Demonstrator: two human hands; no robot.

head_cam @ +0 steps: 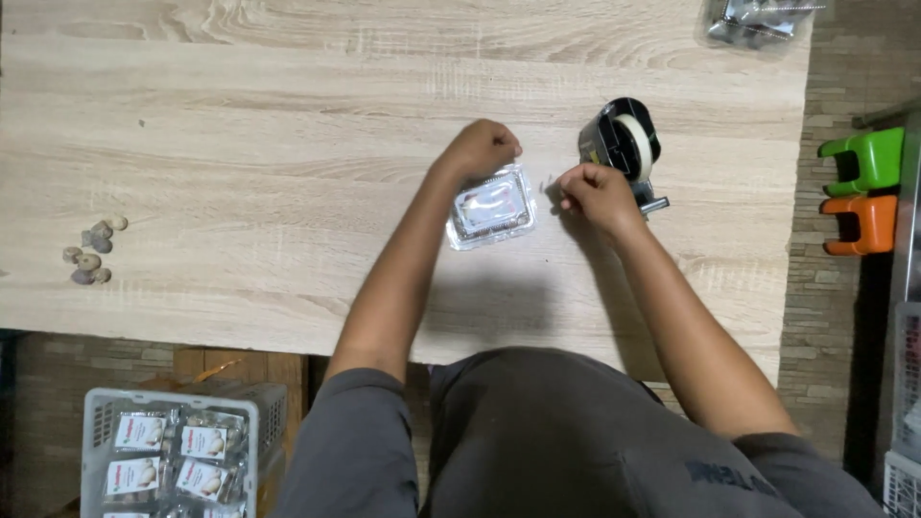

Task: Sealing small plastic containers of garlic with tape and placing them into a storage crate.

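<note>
nearest the wearer, at 7 o'clock below the table (240, 125) edge, a grey basket (96, 417) held labelled packs (173, 451), which looked like finished ones. on the table, the clear box (491, 206) lay flat at the centre, lid down and seemingly closed. the left hand (480, 149) sat at the box's 11 o'clock corner, fingers curled shut and pressing on or pinching its rim; whether it held anything besides could not be told. the right hand (597, 192) was just at 3 o'clock of the box, fingers pinched on what looked like a short strip of tape (551, 182), its free end toward the box but apart from it. touching that hand's far side, at 1 o'clock, stood the tape dispenser (625, 149). no tape showed on the box, so sealing seemed just beginning: box filled and shut, strip in hand, sticking left to do. far off at 9 o'clock lay a small heap of shells (91, 251). at 3 o'clock beyond the table were green (868, 158) and orange stools (863, 223); at 1 o'clock, a clear bag (758, 19).
</note>
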